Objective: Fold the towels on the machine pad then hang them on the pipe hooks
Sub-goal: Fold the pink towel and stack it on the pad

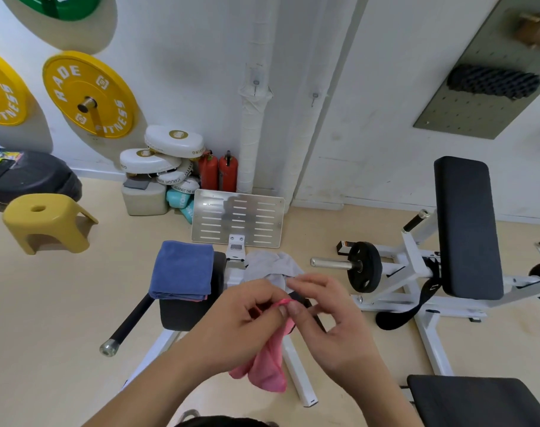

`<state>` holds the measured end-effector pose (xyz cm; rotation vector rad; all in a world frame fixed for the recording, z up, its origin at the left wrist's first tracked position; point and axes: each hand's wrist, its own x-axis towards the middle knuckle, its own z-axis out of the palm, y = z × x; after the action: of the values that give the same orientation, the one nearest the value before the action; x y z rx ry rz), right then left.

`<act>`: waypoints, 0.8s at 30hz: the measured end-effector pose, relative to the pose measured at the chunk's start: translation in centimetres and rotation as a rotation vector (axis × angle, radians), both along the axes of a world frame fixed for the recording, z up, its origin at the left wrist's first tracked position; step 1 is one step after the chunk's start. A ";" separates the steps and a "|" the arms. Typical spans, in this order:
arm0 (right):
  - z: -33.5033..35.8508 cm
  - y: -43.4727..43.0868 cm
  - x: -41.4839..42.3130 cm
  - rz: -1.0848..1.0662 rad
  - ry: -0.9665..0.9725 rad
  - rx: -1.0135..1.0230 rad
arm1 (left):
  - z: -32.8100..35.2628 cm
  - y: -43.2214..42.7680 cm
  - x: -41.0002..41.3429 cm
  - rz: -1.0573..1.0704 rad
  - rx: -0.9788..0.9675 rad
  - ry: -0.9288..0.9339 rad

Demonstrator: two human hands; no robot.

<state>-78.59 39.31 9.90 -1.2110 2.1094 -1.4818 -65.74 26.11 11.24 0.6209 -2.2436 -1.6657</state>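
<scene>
My left hand [247,322] and my right hand [327,315] both pinch the top edge of a pink towel [268,362], which hangs crumpled below them in the air. On the black machine pad [188,312] lies a folded blue towel [182,269], with a reddish edge showing under it. A grey towel [268,266] lies unfolded just beyond my hands. Two small hooks [255,84] [314,96] sit on the white wrapped pipes [256,124] at the wall, with nothing on them.
A perforated metal footplate [237,220] stands behind the pad. A weight machine with a black plate [364,266] and long black back pad [465,226] is at the right. A yellow stool [46,220], stacked white pads, two red extinguishers [219,171] and yellow wall plates are at the left.
</scene>
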 end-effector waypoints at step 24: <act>5.2 -0.7 -1.4 -0.069 -0.144 0.006 | -6.0 0.0 0.3 -0.193 -0.013 -0.196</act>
<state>-80.02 38.66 15.06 -1.0062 2.0769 -1.5413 -65.40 26.16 5.20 0.6051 -2.5216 -1.7442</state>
